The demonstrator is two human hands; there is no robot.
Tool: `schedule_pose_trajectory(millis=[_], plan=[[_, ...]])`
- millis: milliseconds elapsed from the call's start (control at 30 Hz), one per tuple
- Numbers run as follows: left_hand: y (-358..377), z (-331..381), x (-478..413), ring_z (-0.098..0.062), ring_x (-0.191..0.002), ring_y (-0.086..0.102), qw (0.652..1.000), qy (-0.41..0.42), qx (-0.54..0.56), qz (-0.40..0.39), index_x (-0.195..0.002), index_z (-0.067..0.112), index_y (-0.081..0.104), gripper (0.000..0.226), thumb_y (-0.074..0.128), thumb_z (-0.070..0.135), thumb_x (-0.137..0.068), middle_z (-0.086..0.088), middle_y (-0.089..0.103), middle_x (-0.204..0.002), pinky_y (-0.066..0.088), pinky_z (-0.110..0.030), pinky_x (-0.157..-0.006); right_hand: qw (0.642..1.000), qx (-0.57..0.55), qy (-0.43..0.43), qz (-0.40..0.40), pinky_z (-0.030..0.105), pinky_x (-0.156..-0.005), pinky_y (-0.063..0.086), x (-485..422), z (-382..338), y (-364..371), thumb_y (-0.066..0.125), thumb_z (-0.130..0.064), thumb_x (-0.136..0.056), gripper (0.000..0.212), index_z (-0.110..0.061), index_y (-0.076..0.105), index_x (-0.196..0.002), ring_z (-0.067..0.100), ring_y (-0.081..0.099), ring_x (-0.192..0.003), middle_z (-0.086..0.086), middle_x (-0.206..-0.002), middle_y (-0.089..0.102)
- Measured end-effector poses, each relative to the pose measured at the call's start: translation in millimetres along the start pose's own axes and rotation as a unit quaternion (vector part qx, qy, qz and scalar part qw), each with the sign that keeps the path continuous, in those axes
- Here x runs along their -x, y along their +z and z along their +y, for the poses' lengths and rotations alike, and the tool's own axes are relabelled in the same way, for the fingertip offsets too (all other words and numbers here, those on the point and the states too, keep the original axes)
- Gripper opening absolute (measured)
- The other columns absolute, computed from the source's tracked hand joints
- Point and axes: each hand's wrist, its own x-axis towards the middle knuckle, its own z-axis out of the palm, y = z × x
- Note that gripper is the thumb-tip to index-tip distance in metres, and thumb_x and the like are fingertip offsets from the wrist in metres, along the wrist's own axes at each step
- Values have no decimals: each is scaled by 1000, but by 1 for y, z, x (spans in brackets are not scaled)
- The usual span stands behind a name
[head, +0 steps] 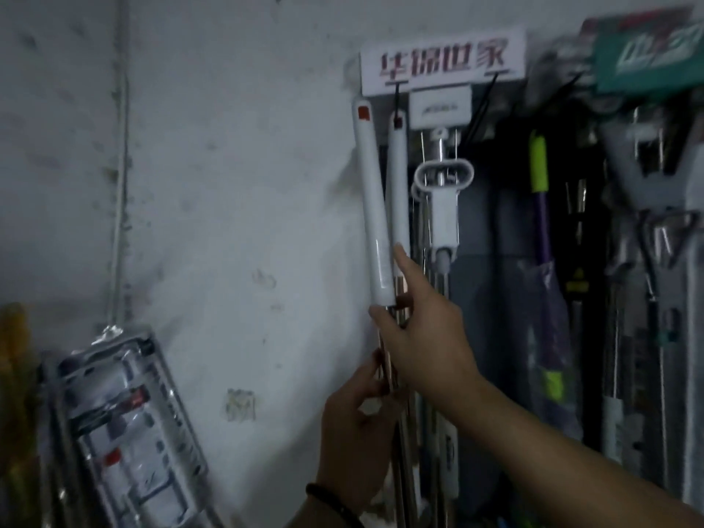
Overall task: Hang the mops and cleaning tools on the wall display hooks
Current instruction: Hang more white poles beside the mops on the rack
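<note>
I hold a mop with a long white handle (372,200) and a red tag at its top, tilted slightly, its tip just below the white sign (442,59). My right hand (423,337) grips the metal shaft just under the white grip, index finger stretched up. My left hand (354,424) holds the same shaft lower down. A second white-handled mop (398,177) hangs from a black hook (397,97) right beside it.
More tools hang to the right: a white mop with an oval loop handle (444,177), a green and purple handle (539,177), and metal poles (647,261). A plastic-wrapped package (125,432) leans against the bare wall (228,184) at lower left.
</note>
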Motion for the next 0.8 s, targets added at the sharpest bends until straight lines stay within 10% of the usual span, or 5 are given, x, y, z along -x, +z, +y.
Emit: schedule_pose_trajectory(millis=[333,600,700,800], plan=[[29,5,-76,2,-82,73,996,42,-72,34,-134,52,51,62,70,8,-95,19,77,-88,58,-20,-76,994,63,-85,37,30,-76,55,-88,6,-25,66,-29,-95,86,-49,16,-162,6,60,-72,-5,-77,62],[38,-30,-91,15,-71,69,983,67,-170,29,-146,25,38,74,75,3,-87,36,69,-67,44,3,-69,995,60,-82,24,40,-96,53,-90,41,-10,67,-34,-93,91,-55,10,-160,26,58,-100,-9,-81,55],[37,-37,-102,8,-85,72,984,47,-172,3,-139,56,46,68,72,21,-87,32,74,-94,45,3,-71,995,57,-79,19,37,-96,53,-88,50,-9,69,-34,-95,90,-55,10,-160,27,59,-108,-17,-83,42],[36,-45,-104,-6,-109,71,988,-20,-138,-67,-149,35,45,55,64,25,-99,16,71,-125,56,-19,-91,996,51,-65,17,36,-95,54,-94,60,-9,70,-35,-94,92,-57,9,-159,17,61,-97,-17,-87,41]])
